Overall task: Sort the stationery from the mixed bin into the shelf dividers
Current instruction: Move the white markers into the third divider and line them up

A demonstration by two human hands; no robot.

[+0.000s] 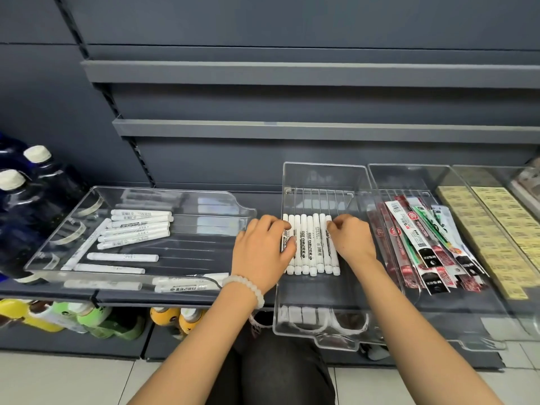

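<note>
White markers (311, 244) lie in a tight row in the clear divider tray (321, 176); my left hand (263, 249) and right hand (350, 241), fingers curled, squeeze them, so I risk one popping loose.

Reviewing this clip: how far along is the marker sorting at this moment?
Partway. Done: a row of white markers lies side by side in the middle divider tray. In hand: the left hand and right hand press that row's two edges together. Left: loose markers still lie scattered in the mixed bin.
</note>
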